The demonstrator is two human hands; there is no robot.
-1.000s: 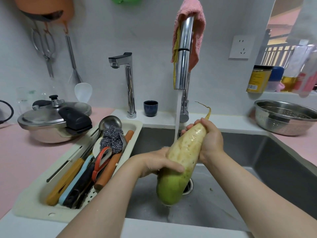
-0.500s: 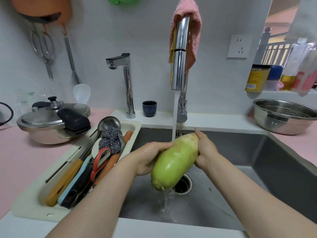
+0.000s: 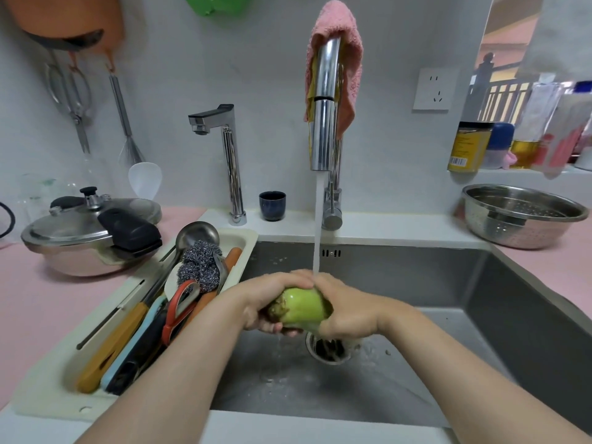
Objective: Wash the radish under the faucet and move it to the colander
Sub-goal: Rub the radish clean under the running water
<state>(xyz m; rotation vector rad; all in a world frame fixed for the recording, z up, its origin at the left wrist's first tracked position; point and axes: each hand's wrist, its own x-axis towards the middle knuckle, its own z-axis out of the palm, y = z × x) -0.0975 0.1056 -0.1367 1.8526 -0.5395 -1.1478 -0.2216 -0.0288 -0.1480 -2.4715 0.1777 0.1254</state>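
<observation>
While water from the faucet (image 3: 324,104) lands where my knuckles meet, I hold the radish (image 3: 299,307) end-on over the sink (image 3: 416,277) drain so runoff drops straight down. Left hand (image 3: 269,296) and right hand (image 3: 347,310) both curl round it, forearms angled inward; colander (image 3: 519,216) sits well off past my right wrist.

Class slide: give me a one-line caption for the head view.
Left hand and right hand grip the radish under the running faucet, above the sink; colander at right.

Two hands (image 3: 269,299) (image 3: 347,312), one radish (image 3: 299,307), two faucets (image 3: 325,104) (image 3: 231,161), one colander (image 3: 512,233), one pressure cooker (image 3: 80,233), one dark cup (image 3: 272,205), one scourer (image 3: 200,264), one sink (image 3: 416,277).
</observation>
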